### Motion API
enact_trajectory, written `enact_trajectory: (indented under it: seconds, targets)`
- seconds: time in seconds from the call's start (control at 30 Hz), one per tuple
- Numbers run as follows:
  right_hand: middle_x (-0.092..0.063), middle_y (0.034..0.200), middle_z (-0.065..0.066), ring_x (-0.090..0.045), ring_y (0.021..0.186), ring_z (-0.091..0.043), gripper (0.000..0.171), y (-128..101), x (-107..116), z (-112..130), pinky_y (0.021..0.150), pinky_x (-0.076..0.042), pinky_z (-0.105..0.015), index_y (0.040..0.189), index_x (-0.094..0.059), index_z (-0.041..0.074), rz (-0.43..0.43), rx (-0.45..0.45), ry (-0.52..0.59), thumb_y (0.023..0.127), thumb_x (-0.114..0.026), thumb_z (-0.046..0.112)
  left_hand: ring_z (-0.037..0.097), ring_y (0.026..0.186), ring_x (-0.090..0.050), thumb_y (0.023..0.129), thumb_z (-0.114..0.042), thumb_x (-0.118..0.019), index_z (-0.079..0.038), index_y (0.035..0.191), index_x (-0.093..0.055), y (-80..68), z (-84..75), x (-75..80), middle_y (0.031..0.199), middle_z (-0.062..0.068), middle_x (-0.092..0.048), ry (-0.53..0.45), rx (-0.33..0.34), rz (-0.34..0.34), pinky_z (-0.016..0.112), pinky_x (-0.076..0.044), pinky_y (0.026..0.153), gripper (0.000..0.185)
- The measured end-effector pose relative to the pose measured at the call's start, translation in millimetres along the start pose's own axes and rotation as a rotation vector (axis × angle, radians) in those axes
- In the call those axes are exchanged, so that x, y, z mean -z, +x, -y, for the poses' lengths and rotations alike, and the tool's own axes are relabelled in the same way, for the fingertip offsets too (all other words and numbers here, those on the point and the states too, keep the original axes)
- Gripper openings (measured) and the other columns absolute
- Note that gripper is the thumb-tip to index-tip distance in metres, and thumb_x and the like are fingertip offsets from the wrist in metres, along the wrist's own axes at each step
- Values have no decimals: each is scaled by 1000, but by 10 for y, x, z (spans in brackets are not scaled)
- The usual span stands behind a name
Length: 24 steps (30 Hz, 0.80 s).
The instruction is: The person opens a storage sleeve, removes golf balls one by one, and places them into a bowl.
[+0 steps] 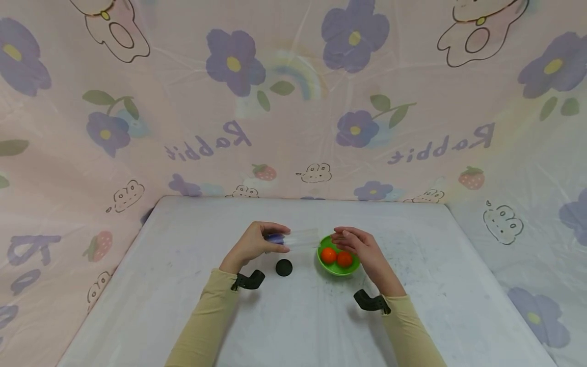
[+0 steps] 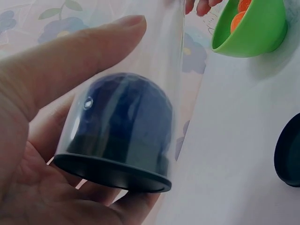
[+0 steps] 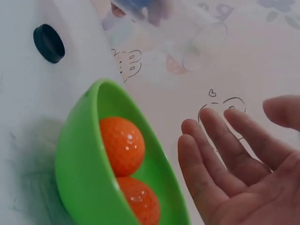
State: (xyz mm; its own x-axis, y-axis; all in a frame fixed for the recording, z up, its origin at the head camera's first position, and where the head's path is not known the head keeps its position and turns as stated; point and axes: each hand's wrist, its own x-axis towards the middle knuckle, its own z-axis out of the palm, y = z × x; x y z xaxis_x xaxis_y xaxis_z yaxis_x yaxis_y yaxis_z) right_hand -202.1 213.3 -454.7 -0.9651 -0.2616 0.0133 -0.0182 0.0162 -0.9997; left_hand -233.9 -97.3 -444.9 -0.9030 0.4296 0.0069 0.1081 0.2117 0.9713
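My left hand (image 1: pixel 254 243) grips a clear plastic tube (image 1: pixel 304 238) by its closed end, the tube lying nearly sideways above the table. Inside, against the black end cap (image 2: pixel 112 174), sits a dark blue dimpled ball (image 2: pixel 126 112). The tube's other end, uncapped, points toward the right hand (image 1: pixel 364 250). That hand is held with extended fingers over the right edge of a green bowl (image 1: pixel 337 272), holding nothing. Two orange golf balls (image 1: pixel 328 255) lie in the bowl. Below the left hand, a loose black cap (image 1: pixel 284 267) rests on the table.
A white-covered table (image 1: pixel 183 306) carries the bowl and the cap. A patterned curtain (image 1: pixel 293 117) with flowers and rabbits rises behind it and along both sides. Black wrist mounts (image 1: pixel 249 280) sit on both forearms.
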Motion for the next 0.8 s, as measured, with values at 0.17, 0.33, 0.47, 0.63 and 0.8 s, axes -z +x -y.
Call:
enact_trajectory:
  seconds: [0.17,0.33,0.47,0.63,0.8]
  targets:
    - [-54,126,-29,-55,115,-38,47,-12,-20,47,97,-43,-41,129,-52,-5,2,-5,47,100,-50,32,23,99,-59,68,-15,-88,-4,116,-68,-3,-89,-8,116,9,-66,7,-7,12,30,-48,75,53]
    - [-53,128,-28,-54,117,-38,48,-31,-57,80,100,-39,-45,129,-52,-4,14,-38,85,100,-51,35,30,109,-57,71,-5,-84,3,118,-65,-69,-358,-21,118,14,-65,10,-6,35,32,-46,86,51]
    - [-53,130,-26,-54,117,-38,48,-20,-112,58,100,-40,-45,131,-52,-2,26,-47,82,100,-50,34,30,110,-56,72,-5,-84,2,118,-66,-69,-416,-21,118,13,-65,18,-4,46,34,-46,89,50]
    - [-47,134,-28,-53,118,-38,51,16,-186,37,97,-44,-40,132,-52,-1,27,-61,75,98,-53,37,30,110,-56,72,-6,-84,1,117,-66,-57,-431,-25,119,13,-64,37,-13,56,37,-46,90,49]
    - [-45,137,-27,-54,118,-37,55,39,-232,26,95,-45,-37,134,-51,1,26,-76,64,95,-57,41,31,111,-55,72,-5,-84,2,117,-66,-57,-445,-26,119,14,-64,41,-11,59,39,-46,91,49]
